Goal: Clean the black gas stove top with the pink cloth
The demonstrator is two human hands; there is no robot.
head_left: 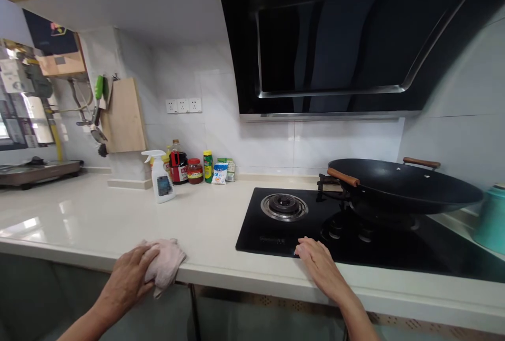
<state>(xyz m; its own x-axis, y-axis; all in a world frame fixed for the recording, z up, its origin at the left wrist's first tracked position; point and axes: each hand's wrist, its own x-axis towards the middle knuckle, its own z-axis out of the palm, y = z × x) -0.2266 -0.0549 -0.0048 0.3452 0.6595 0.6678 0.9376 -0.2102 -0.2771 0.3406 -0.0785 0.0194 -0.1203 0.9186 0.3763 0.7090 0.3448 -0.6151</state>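
Observation:
My left hand (128, 278) grips a pale pink cloth (168, 262) at the front edge of the white countertop (205, 225), and part of the cloth hangs over that edge. My right hand (317, 262) rests palm down at the front rim of the black gas stove (268, 230), fingers stretched out and nothing in them. Behind the cloth, a white spray bottle (160, 180) stands upright on the counter. A bare burner (284, 207) lies beyond my right hand.
A large black wok (402, 188) with wooden handles sits on the right burner. Sauce jars (194, 171) and packets (220, 173) line the wall. The range hood (327, 57) hangs overhead. A teal container (491, 220) stands far right, a cutting board (124, 114) at left.

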